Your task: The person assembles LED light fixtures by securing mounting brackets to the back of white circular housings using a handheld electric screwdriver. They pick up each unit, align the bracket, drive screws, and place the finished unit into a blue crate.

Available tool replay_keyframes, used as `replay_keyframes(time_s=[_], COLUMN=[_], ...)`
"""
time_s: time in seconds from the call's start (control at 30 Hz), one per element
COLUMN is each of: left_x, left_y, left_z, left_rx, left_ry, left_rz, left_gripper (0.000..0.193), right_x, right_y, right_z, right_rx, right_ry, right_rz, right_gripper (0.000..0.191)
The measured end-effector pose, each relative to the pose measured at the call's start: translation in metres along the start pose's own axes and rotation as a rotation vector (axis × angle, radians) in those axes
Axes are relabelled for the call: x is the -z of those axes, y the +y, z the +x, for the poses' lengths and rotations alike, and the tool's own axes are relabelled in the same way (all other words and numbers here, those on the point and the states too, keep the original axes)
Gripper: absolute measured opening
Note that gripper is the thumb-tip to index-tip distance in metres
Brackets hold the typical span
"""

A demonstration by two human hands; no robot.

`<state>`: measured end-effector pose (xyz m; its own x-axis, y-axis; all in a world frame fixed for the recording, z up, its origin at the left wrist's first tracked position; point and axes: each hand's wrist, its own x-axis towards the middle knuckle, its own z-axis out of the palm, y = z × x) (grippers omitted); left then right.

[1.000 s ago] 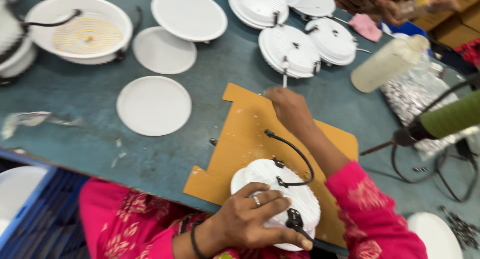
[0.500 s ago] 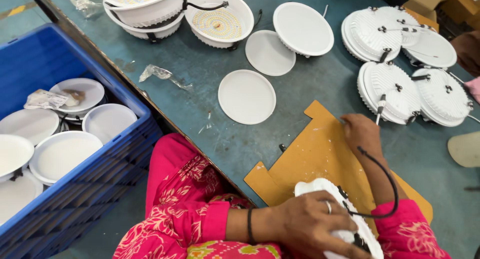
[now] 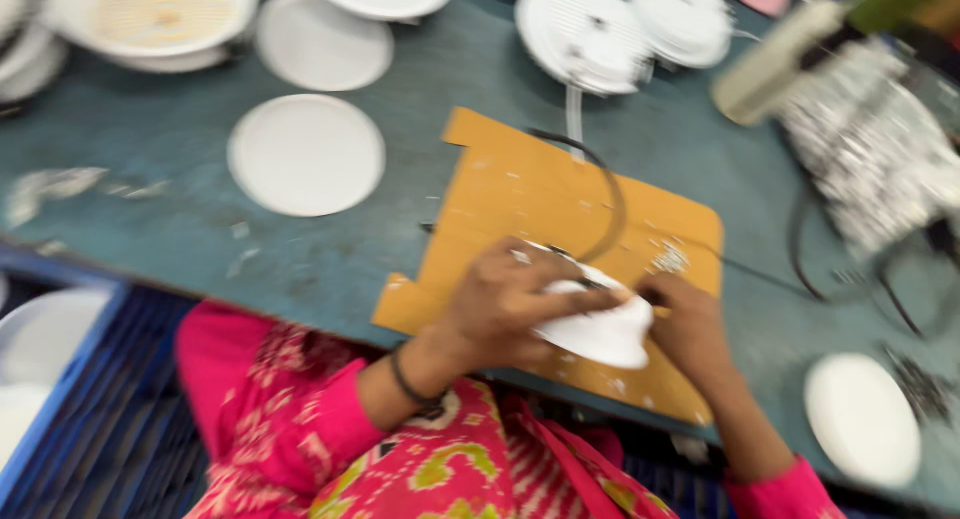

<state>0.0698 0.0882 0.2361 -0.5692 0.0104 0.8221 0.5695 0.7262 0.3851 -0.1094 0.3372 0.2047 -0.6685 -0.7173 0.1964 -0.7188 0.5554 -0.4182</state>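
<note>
A white round lamp housing [image 3: 598, 331] is gripped from above by the left hand [image 3: 510, 304], fingers curled over its top; it is held at the near edge of the orange cardboard sheet [image 3: 520, 204]. The right hand [image 3: 690, 324] is closed against the housing's right side. A black cable [image 3: 605, 194] arcs away over the cardboard. Farther off, a white disc [image 3: 305, 154] lies on the teal table [image 3: 160, 219].

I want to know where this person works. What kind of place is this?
Probably a small workshop assembling round lamps: many white discs lie on the teal workbench, and both hands hold a white wired lamp housing over an orange cardboard mat.
</note>
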Motion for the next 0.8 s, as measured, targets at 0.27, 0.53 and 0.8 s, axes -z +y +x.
replay_keyframes(time_s=[0.27, 0.53, 0.8], left_x=[0.004, 0.0, -0.014], left_y=[-0.001, 0.007, 0.013], left_z=[-0.003, 0.006, 0.022], left_rx=[-0.007, -0.016, 0.014], left_ry=[0.006, -0.028, -0.078], left_rz=[0.03, 0.075, 0.084], left_gripper=[0.067, 0.067, 0.066], right_x=[-0.023, 0.029, 0.079], right_y=[0.015, -0.028, -0.097], right_z=[-0.029, -0.012, -0.025], right_rx=[0.209, 0.019, 0.483], right_ry=[-0.007, 0.108, 0.246], right_rz=[-0.378, 0.1, 0.312], right_gripper=[0.022, 0.02, 0.02])
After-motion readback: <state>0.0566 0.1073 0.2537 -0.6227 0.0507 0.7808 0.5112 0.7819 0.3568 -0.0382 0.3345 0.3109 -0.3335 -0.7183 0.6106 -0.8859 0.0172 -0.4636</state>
